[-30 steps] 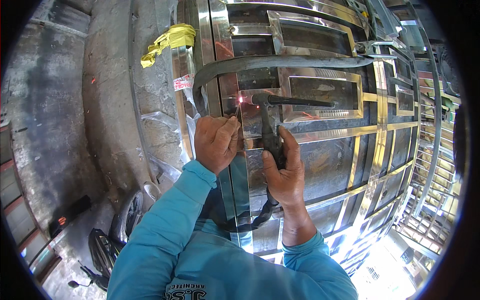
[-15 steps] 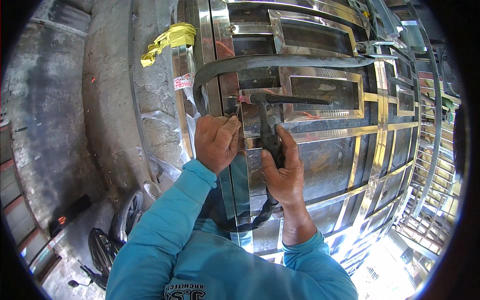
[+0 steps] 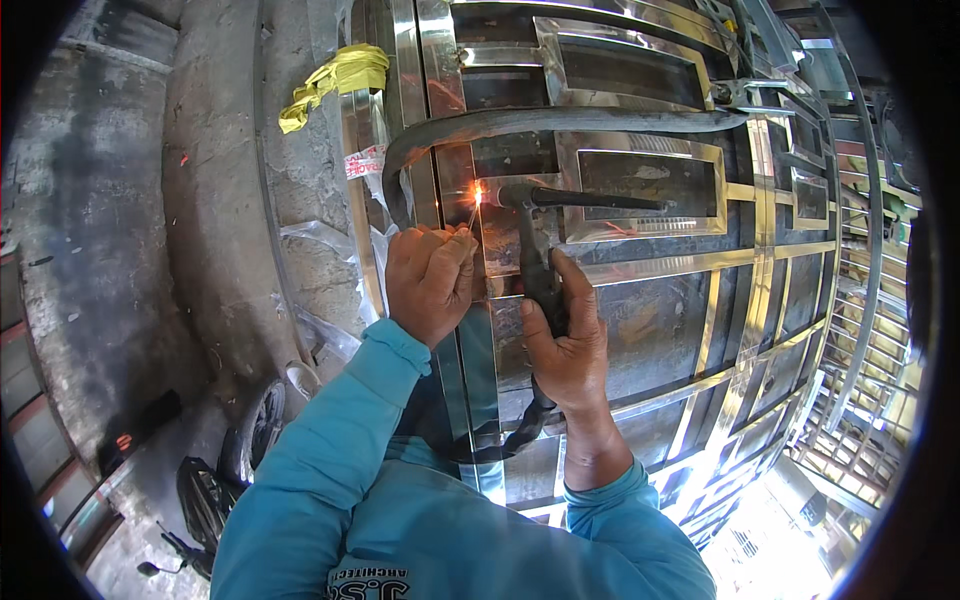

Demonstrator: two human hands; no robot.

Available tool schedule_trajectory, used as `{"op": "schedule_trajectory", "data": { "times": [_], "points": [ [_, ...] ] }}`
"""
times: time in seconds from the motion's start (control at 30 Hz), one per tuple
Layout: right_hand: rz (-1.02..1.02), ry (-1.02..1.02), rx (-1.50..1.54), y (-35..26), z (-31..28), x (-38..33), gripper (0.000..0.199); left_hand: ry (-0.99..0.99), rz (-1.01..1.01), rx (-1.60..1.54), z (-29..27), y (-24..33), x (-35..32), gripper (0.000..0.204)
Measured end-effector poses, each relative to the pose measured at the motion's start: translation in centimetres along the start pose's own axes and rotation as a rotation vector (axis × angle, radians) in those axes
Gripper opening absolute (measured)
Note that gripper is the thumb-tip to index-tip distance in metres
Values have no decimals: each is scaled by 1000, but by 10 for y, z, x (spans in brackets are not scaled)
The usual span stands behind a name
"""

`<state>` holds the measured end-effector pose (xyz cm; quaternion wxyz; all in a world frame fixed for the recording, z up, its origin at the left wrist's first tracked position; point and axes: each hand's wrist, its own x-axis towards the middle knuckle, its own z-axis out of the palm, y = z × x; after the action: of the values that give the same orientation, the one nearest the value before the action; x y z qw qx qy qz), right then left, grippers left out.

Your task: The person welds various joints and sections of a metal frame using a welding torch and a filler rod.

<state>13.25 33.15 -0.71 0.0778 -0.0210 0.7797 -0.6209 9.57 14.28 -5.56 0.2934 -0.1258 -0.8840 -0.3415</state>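
Observation:
My right hand (image 3: 575, 350) is wrapped round the black handle of a welding torch (image 3: 530, 240). The torch head lies sideways against the shiny metal frame (image 3: 690, 264), with its long back cap pointing right. At the nozzle end a bright orange-white arc (image 3: 478, 192) glows on the frame's left bar. Just below the glow, my left hand (image 3: 428, 285) is closed in a pinch on a thin welding rod (image 3: 473, 215), whose upper end reaches toward the arc. Most of the rod is hidden by the fingers. That hand rests at the frame's left edge.
A thick dark hose (image 3: 560, 122) arches across the frame beyond my hands. A clamp (image 3: 745, 95) sits at the far right. Yellow wrapping (image 3: 355, 72) hangs on the left bar. A motorbike (image 3: 200, 500) stands at the lower left, beside the concrete floor (image 3: 110, 240).
An arc has lit at the torch nozzle, casting an orange glow on the nearby metal. Both hands and the torch have barely moved.

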Motion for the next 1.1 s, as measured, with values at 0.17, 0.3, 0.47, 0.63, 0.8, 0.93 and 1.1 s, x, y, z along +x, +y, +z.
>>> {"op": "schedule_trajectory", "data": {
  "times": [0.17, 0.3, 0.47, 0.63, 0.8, 0.93, 1.1],
  "points": [
    [1, -9, -33, 6, 0, 2, 60, -119, -47, 133, -4, 2, -4, 13],
    [11, 61, 76, 1, 5, 2, 57, -122, -83, 58, -3, -1, -9, 14],
    [-9, 53, 37, -4, 4, 3, 58, -73, -55, 25, -2, -1, -6, 24],
    [5, 43, -24, -5, 2, 2, 58, -41, -42, 10, 1, 2, -3, 24],
    [0, -10, -35, -1, 2, -1, 61, -77, -37, 75, -2, -1, -6, 15],
    [12, 60, 54, -1, 2, -2, 57, -76, -60, 32, -2, 1, -4, 17],
    [-11, 47, 3, -1, 2, -2, 56, -46, -54, 17, 0, 1, -5, 17]
  ]
}}
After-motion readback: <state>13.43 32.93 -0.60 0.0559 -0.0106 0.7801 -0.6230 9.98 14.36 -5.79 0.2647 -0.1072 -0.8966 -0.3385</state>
